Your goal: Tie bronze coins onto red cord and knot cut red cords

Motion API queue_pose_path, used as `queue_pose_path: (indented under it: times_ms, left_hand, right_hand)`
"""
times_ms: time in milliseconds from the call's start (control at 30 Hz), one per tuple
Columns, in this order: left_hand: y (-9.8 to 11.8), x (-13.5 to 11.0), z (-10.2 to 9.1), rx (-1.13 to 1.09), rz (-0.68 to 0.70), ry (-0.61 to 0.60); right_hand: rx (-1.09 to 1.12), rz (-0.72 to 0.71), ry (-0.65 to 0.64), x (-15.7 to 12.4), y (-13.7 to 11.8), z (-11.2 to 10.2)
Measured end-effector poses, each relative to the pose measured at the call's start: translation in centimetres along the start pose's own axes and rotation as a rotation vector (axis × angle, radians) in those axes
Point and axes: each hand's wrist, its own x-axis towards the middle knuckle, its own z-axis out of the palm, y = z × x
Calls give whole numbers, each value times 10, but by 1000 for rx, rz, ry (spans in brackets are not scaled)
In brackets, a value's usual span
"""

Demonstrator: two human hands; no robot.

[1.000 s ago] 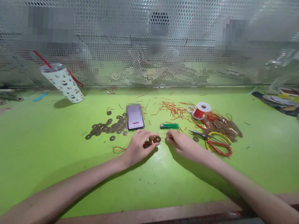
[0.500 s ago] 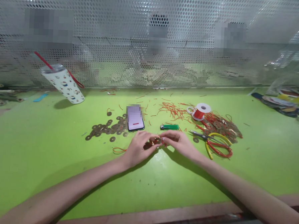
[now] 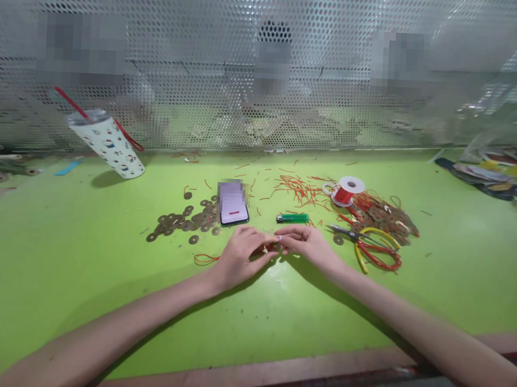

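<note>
My left hand [image 3: 242, 253] is curled, thumb and fingers closed round brass-coloured coins with holes on red cord; most of them are hidden inside it. A red cord loop [image 3: 205, 259] sticks out on its wrist side and lies on the green table [image 3: 182, 328]. Meeting its fingertips, my right hand [image 3: 307, 247] pinches what appears to be the red cord by the coins; its fingertips cover the exact grip. A light ring or band shows at the right fingers. Beyond the hands lie a phone [image 3: 234, 202] and a green lighter [image 3: 292, 218].
Loose holed coins [image 3: 205, 217] lie at left, with another coin pile [image 3: 382, 217] at right. Near that pile are yellow-and-red-handled scissors [image 3: 377, 251], a red cord spool [image 3: 344, 193] and red cord scraps [image 3: 300, 189]. A tumbler [image 3: 111, 145] stands before a perforated metal screen [image 3: 180, 114].
The left fingers have shifted slightly, and the coins between the hands are now more covered. Both hands stay in nearly the same place, fingertips together.
</note>
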Motion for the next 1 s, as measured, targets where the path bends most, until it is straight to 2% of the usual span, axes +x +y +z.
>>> queue_pose_path:
  times_ms: [367, 767, 1000]
  left_hand:
    - [0, 0, 0, 54, 70, 13]
    - [-1, -1, 1, 45, 29, 7]
    - [-1, -1, 1, 61, 20, -12]
  right_hand:
    - [38, 52, 25, -1, -2, 2]
    - [-11, 9, -45, -2, -4, 0]
    - [-28, 1, -3, -2, -4, 2]
